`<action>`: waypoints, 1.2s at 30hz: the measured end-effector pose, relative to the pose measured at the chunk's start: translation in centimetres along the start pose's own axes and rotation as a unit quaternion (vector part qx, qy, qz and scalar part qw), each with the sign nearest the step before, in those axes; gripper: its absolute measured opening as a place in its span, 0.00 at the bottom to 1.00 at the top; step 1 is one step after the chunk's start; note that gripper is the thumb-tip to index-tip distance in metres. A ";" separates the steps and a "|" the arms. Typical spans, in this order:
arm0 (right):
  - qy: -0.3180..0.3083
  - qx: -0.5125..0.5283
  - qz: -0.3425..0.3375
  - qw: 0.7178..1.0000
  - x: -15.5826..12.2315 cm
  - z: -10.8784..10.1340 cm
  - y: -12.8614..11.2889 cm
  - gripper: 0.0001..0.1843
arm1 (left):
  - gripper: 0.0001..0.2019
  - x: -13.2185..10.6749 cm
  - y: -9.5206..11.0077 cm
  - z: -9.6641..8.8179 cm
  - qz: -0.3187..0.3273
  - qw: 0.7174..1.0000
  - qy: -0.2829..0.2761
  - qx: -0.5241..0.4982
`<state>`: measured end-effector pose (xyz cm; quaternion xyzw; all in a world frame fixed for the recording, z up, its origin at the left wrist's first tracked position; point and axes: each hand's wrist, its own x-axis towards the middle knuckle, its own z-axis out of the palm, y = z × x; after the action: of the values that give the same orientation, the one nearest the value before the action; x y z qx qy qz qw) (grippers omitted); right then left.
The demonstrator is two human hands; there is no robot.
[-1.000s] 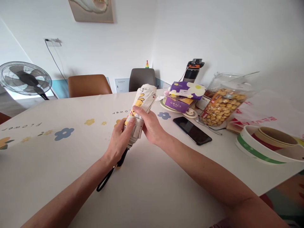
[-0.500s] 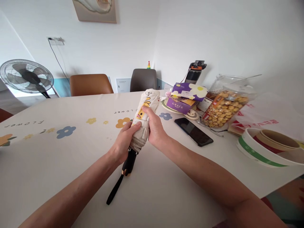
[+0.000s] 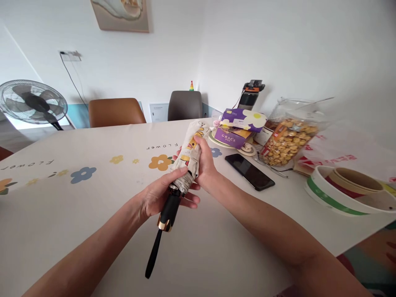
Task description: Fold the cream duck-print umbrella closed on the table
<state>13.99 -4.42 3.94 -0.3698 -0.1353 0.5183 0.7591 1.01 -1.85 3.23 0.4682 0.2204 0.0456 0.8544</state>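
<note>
I hold a folded cream umbrella (image 3: 189, 156) with yellow cartoon prints over the table (image 3: 77, 214). My right hand (image 3: 204, 165) is wrapped round the rolled canopy near its middle. My left hand (image 3: 161, 196) lies under the lower end of the canopy, fingers loosely curled beneath the black handle (image 3: 168, 210), which has a gold ring at its end. A black wrist strap (image 3: 153, 258) hangs from the handle toward me.
A black phone (image 3: 249, 171) lies right of my hands. Behind it are purple boxes (image 3: 232, 134), a snack jar (image 3: 286, 140), a dark bottle (image 3: 249, 95) and tape rolls (image 3: 346, 187). Two chairs (image 3: 116, 111) and a fan (image 3: 32, 103) stand beyond the table.
My left hand slid down from the canopy to the handle end and loosened. The umbrella came closer to me, so the handle and strap now show fully. My right hand kept its grip.
</note>
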 end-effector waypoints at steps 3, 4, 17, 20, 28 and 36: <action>-0.002 -0.005 -0.014 1.000 0.0 0.1 -0.1 0.20 | 0.17 0.0 -0.2 -0.1 0.021 1.000 0.000 0.017; 0.001 -0.006 -0.018 1.000 -0.1 0.1 -0.1 0.20 | 0.16 0.0 -0.3 0.0 0.037 0.998 0.019 0.041; 0.072 -0.045 -0.114 0.990 0.2 0.0 1.8 0.20 | 0.16 0.3 -1.1 0.6 0.125 0.831 0.328 0.432; 0.060 -0.036 -0.090 0.994 0.1 -0.1 1.8 0.19 | 0.17 0.4 -1.7 0.4 0.184 0.759 0.359 0.511; 0.058 -0.011 -0.080 0.995 0.7 -0.4 0.3 0.15 | 0.33 0.3 -1.1 0.9 0.143 0.890 0.267 0.339; -0.032 -0.012 -0.065 0.997 1.0 -1.0 -0.6 0.17 | 0.16 0.4 -1.2 0.2 -0.017 0.998 -0.021 0.049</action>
<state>15.42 -4.03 3.45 -0.3524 -0.1893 0.4781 0.7819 1.33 -2.58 2.17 0.5067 0.2128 0.0103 0.8354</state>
